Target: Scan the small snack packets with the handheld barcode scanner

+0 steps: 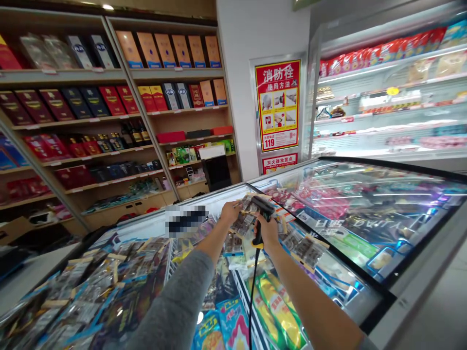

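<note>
My right hand (268,231) is closed round the handle of a black barcode scanner (263,206) with a yellow base; its black cord (252,291) runs down toward me. The scanner's head is over a clear-wrapped packet (242,224) with dark brown contents. On the packet's left edge, the fingers of my left hand (230,212) are closed in a pinch. Below both hands is the open part of a chest freezer (233,192). Similar brown packets (310,250) lie to the right, partly on its glass lid.
Many wrapped packets with pale sticks (105,277) are piled at the left. Yellow-green packs (275,301) and blue packs (233,318) fill wire baskets in front. A black-framed sliding glass lid (350,218) covers the right side. Shelves of boxes (87,99) stand behind.
</note>
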### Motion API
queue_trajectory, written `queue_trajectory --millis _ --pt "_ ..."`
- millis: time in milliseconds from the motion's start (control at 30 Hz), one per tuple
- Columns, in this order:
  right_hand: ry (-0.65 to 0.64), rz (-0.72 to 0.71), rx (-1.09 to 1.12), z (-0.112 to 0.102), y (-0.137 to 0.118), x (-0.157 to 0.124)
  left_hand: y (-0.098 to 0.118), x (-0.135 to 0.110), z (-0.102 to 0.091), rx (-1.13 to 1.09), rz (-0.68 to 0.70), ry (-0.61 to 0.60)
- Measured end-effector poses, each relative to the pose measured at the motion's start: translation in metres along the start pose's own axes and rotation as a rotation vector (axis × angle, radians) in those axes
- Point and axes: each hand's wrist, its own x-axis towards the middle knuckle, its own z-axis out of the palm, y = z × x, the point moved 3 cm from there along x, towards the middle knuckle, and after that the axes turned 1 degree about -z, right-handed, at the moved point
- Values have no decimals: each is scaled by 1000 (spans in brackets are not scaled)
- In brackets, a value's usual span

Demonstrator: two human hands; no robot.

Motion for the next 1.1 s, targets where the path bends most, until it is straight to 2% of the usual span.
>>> queue_trajectory --millis 100,167,233,300,400,533,667,767,833,900,1000,1100 --pt "2 -15 -43 1 1 -2 6 -4 -7 100 23 -44" --pt "-3 -21 -40 2 0 -4 11 -10 -20 100 41 -28" --pt "-5 -33 -17 2 0 -7 15 -20 -40 80 43 -21" --pt "-16 -51 5 3 -2 -11 17 -36 -69 56 54 -42" --pt "-54 -86 20 11 -5 -23 13 -72 -133 37 94 -55" --pt "-169 -83 31 47 -3 -61 0 -135 -242 173 68 51" --pt "-430 6 28 104 14 -121 -17 -205 -342 458 -26 145" --pt "-687 60 -57 145 32 -171 -31 -259 -392 557 -64 187" --pt "-864 75 -151 166 43 -202 -42 -294 -412 579 -73 174" --pt "-1011 83 -249 183 53 -231 -56 -325 -421 594 -95 132" --pt "-1155 115 -366 197 67 -267 -84 -362 -419 662 -184 58" --pt "-1223 148 -454 204 82 -292 -113 -386 -408 740 -256 52"
